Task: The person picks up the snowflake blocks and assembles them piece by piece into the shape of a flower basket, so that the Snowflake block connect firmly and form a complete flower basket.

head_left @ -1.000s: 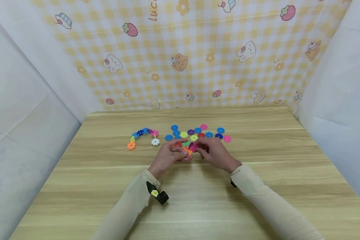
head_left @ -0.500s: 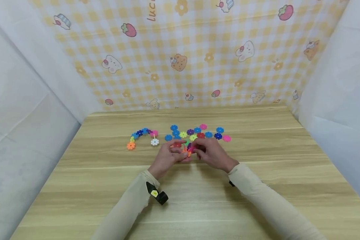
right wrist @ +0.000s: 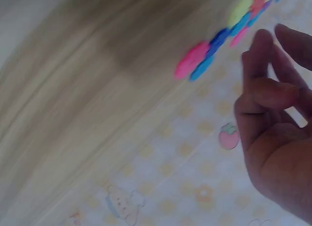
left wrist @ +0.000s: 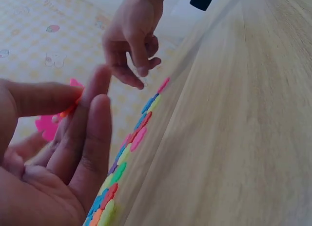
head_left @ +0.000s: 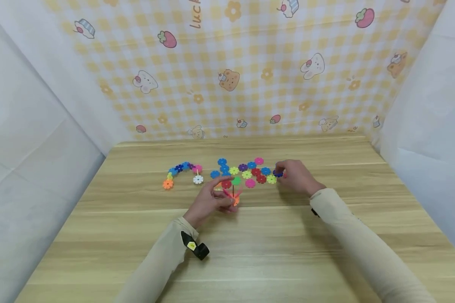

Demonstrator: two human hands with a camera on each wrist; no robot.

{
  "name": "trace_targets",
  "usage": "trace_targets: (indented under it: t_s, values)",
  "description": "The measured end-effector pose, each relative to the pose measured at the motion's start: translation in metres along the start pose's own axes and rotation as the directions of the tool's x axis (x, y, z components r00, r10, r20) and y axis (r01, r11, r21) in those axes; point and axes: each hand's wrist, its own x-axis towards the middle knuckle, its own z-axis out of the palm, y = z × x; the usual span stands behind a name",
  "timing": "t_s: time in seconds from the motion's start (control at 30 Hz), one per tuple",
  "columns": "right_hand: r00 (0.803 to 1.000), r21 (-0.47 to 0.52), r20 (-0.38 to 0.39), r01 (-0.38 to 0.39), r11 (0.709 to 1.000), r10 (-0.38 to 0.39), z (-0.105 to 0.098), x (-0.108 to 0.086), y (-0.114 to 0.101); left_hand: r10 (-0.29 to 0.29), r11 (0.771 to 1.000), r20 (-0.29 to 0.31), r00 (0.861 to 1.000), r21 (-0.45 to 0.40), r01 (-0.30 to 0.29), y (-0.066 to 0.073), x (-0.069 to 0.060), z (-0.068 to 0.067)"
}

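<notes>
Orange and pink cluster (head_left: pixel 235 201): raised off the wooden table (head_left: pixel 258 252) in the left hand (head_left: pixel 210 200), on the near side of the loose discs; its pink petalled parts splay in a V toward the table's far edge, with a darker piece between them seen edge-on. The cluster's long axis cannot be told.

Left-hand grip: thumb and fingertips pinch the orange part, while one finger stretches out above it toward a green disc (head_left: pixel 236 181).

Right hand (head_left: pixel 297 176): hangs above a dark blue disc (head_left: pixel 278 173) at the right end of the spread, fingers loosely bent and slightly apart; the left wrist view shows the fingertips clear of the discs.

Loose discs (head_left: pixel 255 172): lie flat in many colors toward the far edge.

Arched chain (head_left: pixel 179 168): lies toward the far left corner, its long axis roughly along the far edge, its bow facing that edge; an orange disc (head_left: pixel 168 184) and a white disc (head_left: pixel 198 179) end it.

Hidden or cropped: left fingers mask part of the cluster, right fingertips part of the dark blue disc; both sleeves (head_left: pixel 155 256) run out of frame.
</notes>
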Motion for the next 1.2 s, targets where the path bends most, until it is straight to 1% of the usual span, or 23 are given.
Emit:
trace_targets:
  t_s: [0.1,0.13,0.2,0.33,0.47,0.6,0.73,0.8,0.9,1.03,1.2]
  values:
    - [0.996,-0.071,0.032,-0.085,0.994,0.087,-0.004,0.002,0.012,0.007,1.0,0.045,0.999,0.026,-0.009,-0.001,-0.001,0.001]
    - [0.994,-0.093,0.04,-0.1,0.991,0.104,-0.004,0.002,0.015,0.009,1.0,0.057,0.998,0.027,-0.011,-0.001,-0.002,0.001]
    - [0.991,-0.125,0.047,-0.117,0.985,0.124,-0.003,0.002,0.019,0.017,1.0,0.061,0.998,0.022,-0.018,-0.001,-0.002,0.003]
    - [0.992,-0.169,0.039,-0.116,0.979,0.124,0.001,0.003,0.026,0.026,1.0,0.054,0.998,-0.003,-0.026,-0.001,-0.001,0.004]
    - [0.994,-0.166,0.024,-0.105,0.981,0.11,0.004,0.005,0.031,0.037,0.999,0.039,0.999,-0.017,-0.036,0.0,-0.001,0.004]
    - [0.993,-0.115,0.028,-0.108,0.987,0.112,0.004,0.007,0.033,0.035,0.999,0.02,0.999,-0.028,-0.035,0.001,0.0,0.004]
    - [0.994,-0.054,0.05,-0.093,0.994,0.095,0.003,0.004,0.032,0.033,0.999,0.017,0.999,-0.033,-0.032,0.0,0.001,0.004]
    - [0.995,-0.016,0.062,-0.073,0.997,0.074,0.003,0.002,0.029,0.035,0.999,0.022,0.999,-0.038,-0.034,-0.001,0.002,0.004]
    - [0.997,0.041,0.078,-0.025,0.999,0.022,0.004,-0.003,0.024,0.035,0.998,0.026,0.999,-0.046,-0.034,-0.001,0.002,0.005]
    - [0.994,0.136,0.101,0.037,0.99,-0.051,0.009,-0.007,0.015,0.03,0.999,0.021,0.999,-0.046,-0.029,0.0,0.003,0.006]
    - [0.991,0.226,0.084,0.084,0.97,-0.105,0.013,-0.012,0.003,0.031,0.999,0.021,0.999,-0.039,-0.03,-0.001,0.004,0.008]
